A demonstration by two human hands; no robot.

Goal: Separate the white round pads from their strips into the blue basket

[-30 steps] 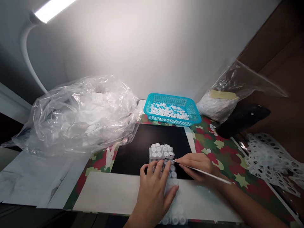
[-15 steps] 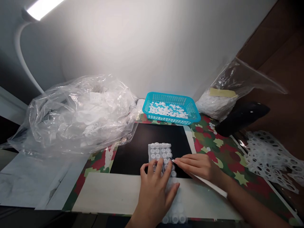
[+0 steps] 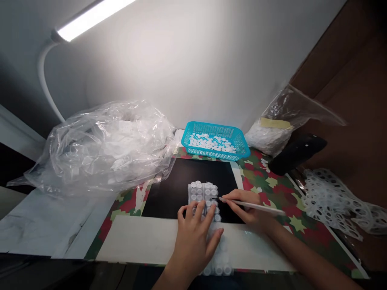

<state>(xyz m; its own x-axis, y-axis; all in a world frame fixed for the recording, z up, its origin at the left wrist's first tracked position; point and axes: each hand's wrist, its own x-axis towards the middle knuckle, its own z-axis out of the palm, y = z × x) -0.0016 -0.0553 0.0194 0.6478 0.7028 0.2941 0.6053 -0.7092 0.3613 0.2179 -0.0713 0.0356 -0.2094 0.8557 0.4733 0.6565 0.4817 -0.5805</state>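
Observation:
A pale translucent strip of round white pieces in rows (image 3: 197, 191) lies on a black mat (image 3: 169, 189), and its near end reaches past the table's front edge. My left hand (image 3: 193, 237) rests on the strip with fingers spread, covering its middle rows. In my right hand (image 3: 246, 207) is a slim white pen-like tool (image 3: 256, 206), pinched near its front. The tool's thin dark tip is at the strip's right-hand rows, just beyond my left fingertips. Its exact kind is too small to make out.
Behind the mat stands a blue basket (image 3: 217, 156) with many small white discs. A large clear bag (image 3: 105, 145) fills the left side. At right are another bag (image 3: 269, 137), a black object (image 3: 298, 154) and perforated white sheets (image 3: 335, 201). A lamp (image 3: 93, 20) shines above.
The tool has swung flatter and its tip sits slightly farther up the strip. My right hand has turned with it. My left hand stays on the strip; the whole view has shifted a little.

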